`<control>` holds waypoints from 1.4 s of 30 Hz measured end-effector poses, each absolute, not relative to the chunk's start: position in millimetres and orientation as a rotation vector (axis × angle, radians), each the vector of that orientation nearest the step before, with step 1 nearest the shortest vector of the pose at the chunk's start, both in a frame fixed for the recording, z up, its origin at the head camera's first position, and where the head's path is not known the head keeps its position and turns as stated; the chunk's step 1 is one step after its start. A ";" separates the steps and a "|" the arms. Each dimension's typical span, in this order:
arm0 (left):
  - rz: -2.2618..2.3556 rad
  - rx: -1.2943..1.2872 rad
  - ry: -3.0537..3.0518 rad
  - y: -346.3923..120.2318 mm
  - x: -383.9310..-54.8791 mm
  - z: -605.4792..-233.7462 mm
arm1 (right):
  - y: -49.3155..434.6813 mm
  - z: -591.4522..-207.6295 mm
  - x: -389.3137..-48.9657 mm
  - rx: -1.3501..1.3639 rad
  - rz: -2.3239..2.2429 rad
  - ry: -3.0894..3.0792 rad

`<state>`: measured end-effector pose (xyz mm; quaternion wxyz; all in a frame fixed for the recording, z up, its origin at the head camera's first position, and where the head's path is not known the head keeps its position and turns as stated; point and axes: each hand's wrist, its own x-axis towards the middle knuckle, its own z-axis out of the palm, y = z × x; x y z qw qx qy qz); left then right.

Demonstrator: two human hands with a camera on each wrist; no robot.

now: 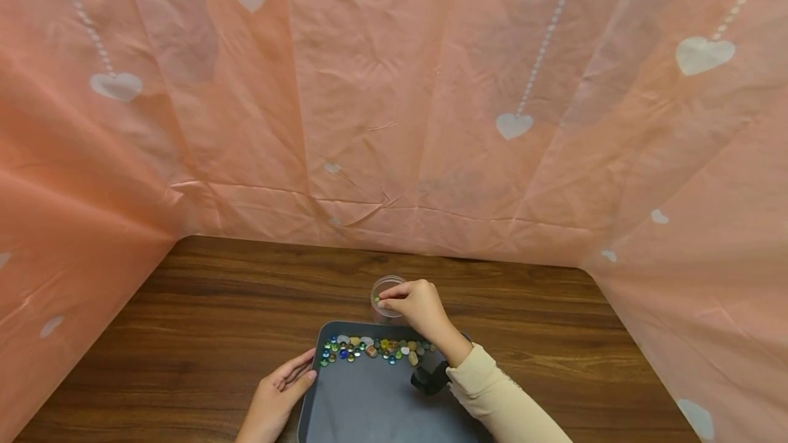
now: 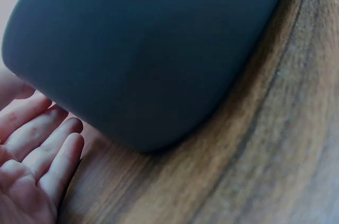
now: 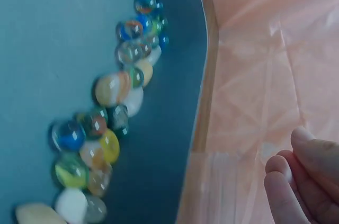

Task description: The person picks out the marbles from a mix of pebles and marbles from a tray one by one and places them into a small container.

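At the left edge of a grey tray (image 1: 382, 402), my left hand (image 1: 278, 392) holds the rim, thumb on top and fingers against the outer side. The left wrist view shows the fingers of that hand (image 2: 39, 152) by the outer wall of the tray (image 2: 143, 60). My right hand (image 1: 421, 310) reaches over a clear plastic cup (image 1: 390, 284) behind the tray. Between its thumb and index fingertips it pinches a small green marble (image 1: 377, 299). In the right wrist view the right hand (image 3: 304, 179) has its fingertips close together; the marble is hidden there.
Glass marbles (image 1: 343, 354) and smooth pebbles (image 1: 413, 358) lie along the tray's far wall. A black wrist device (image 1: 429, 378) hangs under the right wrist, over the tray. The wooden table (image 1: 246, 292) is bounded by a pink heart-print curtain (image 1: 369, 87) at the back and sides.
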<state>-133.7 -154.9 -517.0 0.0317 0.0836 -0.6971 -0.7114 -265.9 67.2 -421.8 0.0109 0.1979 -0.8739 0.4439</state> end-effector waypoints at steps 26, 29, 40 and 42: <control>-2.155 0.215 -2.180 -156.8 -134.2 -520.6 | 17.7 -469.9 -227.4 0.848 1.623 -2.805; -2.157 0.232 -2.215 -157.7 -133.6 -520.7 | 14.8 -472.1 -224.3 0.882 1.627 -2.810; -2.182 0.255 -2.242 -159.6 -131.9 -520.0 | 7.4 -476.2 -217.8 0.890 1.625 -2.864; -2.189 0.264 -2.253 -160.0 -131.9 -520.3 | 6.9 -476.8 -217.7 0.907 1.632 -2.872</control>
